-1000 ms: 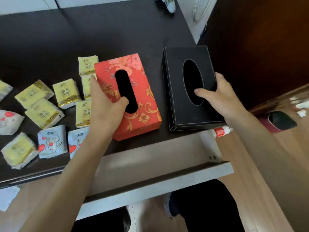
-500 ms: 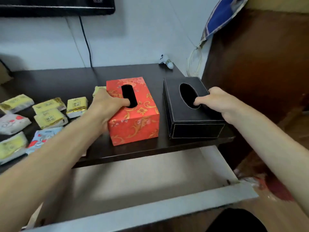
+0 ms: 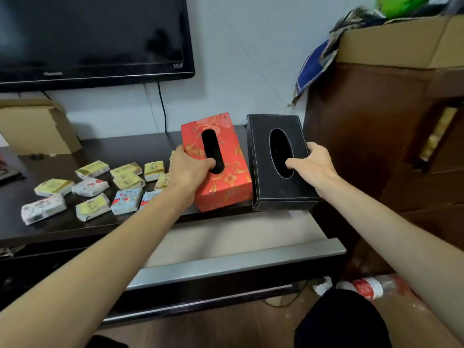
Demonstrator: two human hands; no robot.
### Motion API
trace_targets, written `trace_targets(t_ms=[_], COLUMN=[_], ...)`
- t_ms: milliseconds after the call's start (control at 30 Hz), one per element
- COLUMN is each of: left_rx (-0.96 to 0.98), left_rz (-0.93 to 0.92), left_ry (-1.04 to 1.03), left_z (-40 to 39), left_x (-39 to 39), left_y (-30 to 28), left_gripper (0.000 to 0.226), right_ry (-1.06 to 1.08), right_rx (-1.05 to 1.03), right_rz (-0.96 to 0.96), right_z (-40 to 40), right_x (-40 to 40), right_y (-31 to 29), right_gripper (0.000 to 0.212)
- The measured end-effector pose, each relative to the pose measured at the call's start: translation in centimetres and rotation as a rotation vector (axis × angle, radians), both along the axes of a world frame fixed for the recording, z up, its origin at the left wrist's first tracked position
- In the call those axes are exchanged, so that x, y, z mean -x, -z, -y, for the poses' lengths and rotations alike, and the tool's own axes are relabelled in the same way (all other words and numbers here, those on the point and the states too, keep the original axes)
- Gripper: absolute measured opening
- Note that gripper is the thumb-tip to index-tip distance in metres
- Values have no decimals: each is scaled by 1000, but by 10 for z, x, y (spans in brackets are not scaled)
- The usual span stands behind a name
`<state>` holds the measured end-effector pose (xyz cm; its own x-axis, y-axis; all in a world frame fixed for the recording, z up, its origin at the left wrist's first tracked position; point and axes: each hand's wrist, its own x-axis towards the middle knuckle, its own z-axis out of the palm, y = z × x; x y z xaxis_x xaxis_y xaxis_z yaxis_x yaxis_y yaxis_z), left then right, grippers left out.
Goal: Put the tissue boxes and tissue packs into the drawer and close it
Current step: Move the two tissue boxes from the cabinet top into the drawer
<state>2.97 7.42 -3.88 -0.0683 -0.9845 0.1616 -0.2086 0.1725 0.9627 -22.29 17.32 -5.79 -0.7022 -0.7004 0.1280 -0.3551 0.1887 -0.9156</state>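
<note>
A red floral tissue box (image 3: pixel 227 177) is tilted up off the dark tabletop (image 3: pixel 62 222), gripped by my left hand (image 3: pixel 192 168) with the thumb in its oval slot. Beside it on the right, a black leather tissue box (image 3: pixel 266 187) is also raised at its far end, held by my right hand (image 3: pixel 312 164) with the thumb in its slot. Several small tissue packs (image 3: pixel 93 204), yellow and white-blue, lie scattered on the tabletop to the left. Below the table edge the drawer (image 3: pixel 236 262) stands pulled open with a pale bare floor.
A black TV (image 3: pixel 93 38) hangs on the wall above. A cardboard box (image 3: pixel 37 126) sits at the back left. A brown cabinet (image 3: pixel 376 136) with a carton on top stands right of the table. A plastic bottle (image 3: pixel 369 287) lies on the floor.
My view has tilted upward, bringing the TV and wall into sight. Both tissue boxes have been lifted and tipped up from the tabletop, still in the same hands.
</note>
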Motion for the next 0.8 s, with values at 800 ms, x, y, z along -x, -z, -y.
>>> trace_targets(t_ms=[800], left_rx=[241], left_rz=[-70], left_ry=[140], left_z=[-117], left_x=[-45], left_y=[94], left_gripper=[72], right_ry=[-138], right_rx=[137], right_rz=[-33], right_z=[-87], right_x=[-45], right_y=[69], right_gripper=[75])
